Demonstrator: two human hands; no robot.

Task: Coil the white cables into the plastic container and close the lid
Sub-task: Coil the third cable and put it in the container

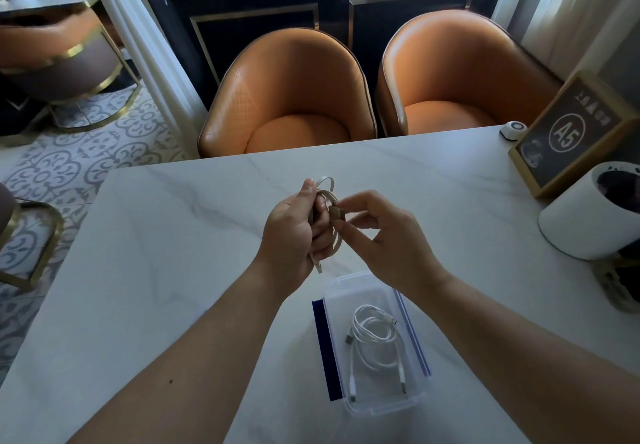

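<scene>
Here a white cable (pixel 327 222) is being wound into loops above the worktop (pixel 180 236), beyond the plastic container (pixel 372 343). The left hand (pixel 294 232) is closed around the gathered loops, with one plug end hanging out below the palm. The right hand (pixel 384 236) is pinched, thumb and forefinger, on the other plug, its remaining fingers loosely curled. A second white cable (pixel 375 336) is already coiled inside the open container, which sits close to the body between the forearms; the lid cannot be made out with certainty.

To finish this step well, the last tail is best laid along the existing loops rather than across them, so that the coil stays flat. The loops should be kept about as wide as the coil already stowed, and gripped firmly until lowered in, since a springy cable is likely to unwind once released. Both plugs are best tucked inside the rim so the lid can be closed cleanly.
</scene>
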